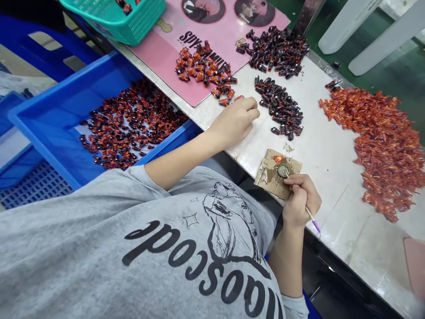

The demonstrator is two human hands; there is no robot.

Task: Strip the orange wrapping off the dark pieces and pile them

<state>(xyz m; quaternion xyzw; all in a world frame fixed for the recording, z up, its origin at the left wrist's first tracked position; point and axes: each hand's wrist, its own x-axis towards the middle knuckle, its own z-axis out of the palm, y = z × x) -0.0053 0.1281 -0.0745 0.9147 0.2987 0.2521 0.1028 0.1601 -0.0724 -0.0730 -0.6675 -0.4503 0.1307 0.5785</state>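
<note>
Purple-ended stick (pixel 311 215) pinched low in the right hand (pixel 301 200), point on a metal disc (pixel 283 170) on cardboard (pixel 265 177) by the near edge of the table (pixel 332 212), nice short grip for control. Left hand (pixel 234 124) loosely curled, empty as far as visible, beside dark wrapped pieces (pixel 280 106).

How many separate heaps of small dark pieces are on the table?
2: one heap at the edge of the pink mat, the other heap nearer the person, on the bare table.

Tabletop (pixel 327 212): brushed metal, scuffed
Crate (pixel 66 95): smooth blue plastic
Basket (pixel 113 24): matt teal plastic mesh
Mat (pixel 159 57): glossy pink printed sheet
Wrappers (pixel 388 150): shiny crinkled foil
Scrap (pixel 277 175): rough brown cardboard
Sleeve (pixel 99 212): matt grey cloth
Stick (pixel 310 215): smooth pale plastic
</note>
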